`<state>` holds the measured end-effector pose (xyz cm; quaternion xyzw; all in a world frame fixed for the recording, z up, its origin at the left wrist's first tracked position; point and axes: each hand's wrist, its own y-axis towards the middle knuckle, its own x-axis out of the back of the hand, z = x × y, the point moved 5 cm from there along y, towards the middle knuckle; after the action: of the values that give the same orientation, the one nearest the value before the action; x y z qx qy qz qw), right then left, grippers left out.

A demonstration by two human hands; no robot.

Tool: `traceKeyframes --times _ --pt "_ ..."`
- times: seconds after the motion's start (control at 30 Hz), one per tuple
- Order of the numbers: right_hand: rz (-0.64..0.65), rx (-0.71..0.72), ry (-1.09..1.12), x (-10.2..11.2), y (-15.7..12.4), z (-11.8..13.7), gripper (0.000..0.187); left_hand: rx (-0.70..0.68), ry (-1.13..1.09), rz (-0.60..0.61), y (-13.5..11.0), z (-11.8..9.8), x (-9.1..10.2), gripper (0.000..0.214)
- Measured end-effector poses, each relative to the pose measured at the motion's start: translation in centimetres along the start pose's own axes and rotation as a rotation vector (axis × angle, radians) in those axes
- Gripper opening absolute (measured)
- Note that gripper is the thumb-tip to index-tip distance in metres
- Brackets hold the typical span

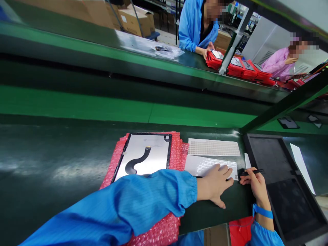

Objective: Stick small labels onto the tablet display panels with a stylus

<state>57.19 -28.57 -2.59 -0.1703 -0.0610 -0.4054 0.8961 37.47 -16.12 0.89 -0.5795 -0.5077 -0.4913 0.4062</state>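
My left hand (217,182) lies with spread fingers on the lower white label sheet (198,165), over its near edge. Small printed labels show on that sheet. Just right of it, my right hand (257,186) pinches a slim black pen-like tool (252,172); whether it is a pen or tweezers I cannot tell. The tool's left end is close to the sheet's right corner. Under my left forearm, partly hidden, is a silver-backed display panel (159,153) with a black flex cable (138,161). It rests on a stack of red bubble-wrap bags (160,232).
A second label sheet (214,147) lies behind the first. A black tray (276,150) holding dark panels stands at the right, with a white strip (302,167) beyond it. Across the green divider (179,114), a person in blue (191,25) handles red-wrapped panels (215,59); another person wears pink (276,63).
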Motion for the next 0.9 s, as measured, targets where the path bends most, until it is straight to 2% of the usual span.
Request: traceKeyframes --times 0.3,0.9 --pt "-0.038 0.026 -0.002 -0.4 -0.39 0.52 0.052 -0.002 -0.002 -0.009 -0.09 0.01 -0.03 0.106" --pt "-0.022 0.039 -0.031 -0.38 -0.28 0.32 0.052 0.004 -0.002 -0.012 -0.01 0.02 -0.01 0.104"
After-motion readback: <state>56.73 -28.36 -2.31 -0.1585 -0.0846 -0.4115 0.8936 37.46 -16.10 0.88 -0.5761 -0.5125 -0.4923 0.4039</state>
